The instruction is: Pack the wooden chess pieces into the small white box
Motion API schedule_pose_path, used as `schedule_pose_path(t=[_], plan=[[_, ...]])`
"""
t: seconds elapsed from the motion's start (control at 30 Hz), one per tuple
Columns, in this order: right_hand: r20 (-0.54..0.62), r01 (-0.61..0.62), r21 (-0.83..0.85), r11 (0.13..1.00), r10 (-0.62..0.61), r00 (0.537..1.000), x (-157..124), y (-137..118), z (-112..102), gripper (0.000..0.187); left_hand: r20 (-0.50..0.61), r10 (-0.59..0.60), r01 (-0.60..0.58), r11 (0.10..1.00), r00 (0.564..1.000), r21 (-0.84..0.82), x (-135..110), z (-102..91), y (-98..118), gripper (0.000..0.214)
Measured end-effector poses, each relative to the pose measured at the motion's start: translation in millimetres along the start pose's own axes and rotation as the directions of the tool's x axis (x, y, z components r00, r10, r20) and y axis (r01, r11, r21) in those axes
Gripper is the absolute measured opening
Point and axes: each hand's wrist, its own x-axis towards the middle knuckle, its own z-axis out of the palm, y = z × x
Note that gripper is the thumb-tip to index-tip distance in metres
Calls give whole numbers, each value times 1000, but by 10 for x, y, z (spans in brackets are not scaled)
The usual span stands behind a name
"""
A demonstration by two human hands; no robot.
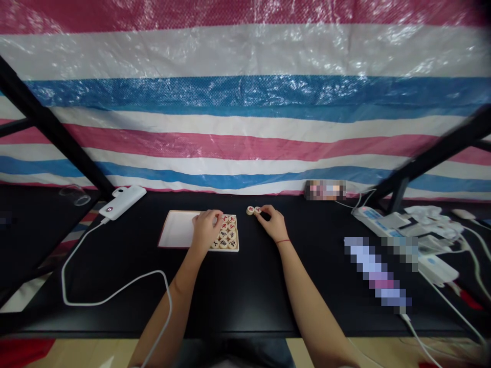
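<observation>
An open box (238,240) on the black table holds rows of round Chinese chess pieces (232,235) marked in red or black. My left hand (205,230) is over the box's left part, fingers curled together at the pieces; whatever is between them is hidden. Right of the box, my right hand (274,225) pinches a Chinese chess piece (258,210) with red marking between thumb and fingertips, low at the table. Another red-marked piece (250,210) lies against its left side. The white-lined lid (177,230) lies open to the left of the pieces, partly behind my left hand.
A white power bank (125,200) with a long cable (111,301) sits at left; the cable crosses my left forearm. At right are a power strip (437,268) with several plugs and a blurred-out device (378,271). A striped sheet (245,143) hangs behind the table.
</observation>
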Motion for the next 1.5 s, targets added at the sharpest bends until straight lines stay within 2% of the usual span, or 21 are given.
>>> schedule_pose_path(t=[0.13, 0.27, 0.33, 0.4, 0.5, 0.6, 0.77, 0.83, 0.9, 0.97, 1.07, 1.2, 1.3, 1.4, 1.5], plan=[[-13, 27, -15, 1000, -27, 1000, 6, -12, -31, 23, 22, -10, 10, 1000, 1000, 5, 8, -15, -1, 14], [-196, 83, -54, 995, -92, 976, -71, -164, -66, 24, -25, -76, 78, 989, 997, 123, 5, -29, 6, 16], [-215, 57, -52, 997, -67, 974, -165, -322, -31, 23, -53, -103, 112, 970, 993, 218, -5, -18, 15, 15], [-104, 22, 13, 1000, -21, 994, -272, -502, 51, 22, -46, -109, 117, 948, 993, 294, -16, 8, 33, 19], [55, -31, 104, 994, 25, 998, -391, -722, 206, 23, 23, -81, 68, 932, 996, 356, -28, 47, 86, 30], [84, -35, 112, 993, 25, 996, -424, -813, 300, 23, 93, -47, 9, 929, 995, 369, -29, 57, 156, 33], [86, -58, 154, 986, 45, 995, -409, -775, 321, 24, 184, -114, 47, 942, 976, 333, -6, 20, 205, 29], [45, -40, 166, 985, 33, 998, -406, -751, 318, 25, 201, -133, 72, 957, 971, 282, 13, -5, 202, 23], [-48, 10, 169, 986, -2, 999, -410, -747, 309, 25, 149, -151, 119, 972, 977, 204, 30, -38, 203, 19], [-119, 109, 164, 980, -90, 989, -423, -776, 293, 23, 79, -171, 164, 982, 982, 91, 37, -73, 215, 17], [-122, 266, 168, 949, -248, 961, -457, -871, 267, 32, 73, -164, 171, 980, 984, -104, 17, -100, 244, 17], [-154, 349, 178, 920, -324, 933, -462, -924, 216, 24, 117, -89, 126, 926, 989, -355, -28, -57, 255, 21], [-234, 272, 138, 952, -236, 943, -375, -746, 115, 25, 108, -149, 183, 839, 983, -512, -39, 3, 228, 22], [-359, 24, 90, 996, 10, 933, -247, -393, -12, 28, 74, -230, 220, 713, 970, -666, -19, 66, 170, 28], [-288, -158, -19, 987, 146, 947, -158, -61, -74, 24, 69, -279, 233, 612, 958, -755, 12, 135, 96, 31]])
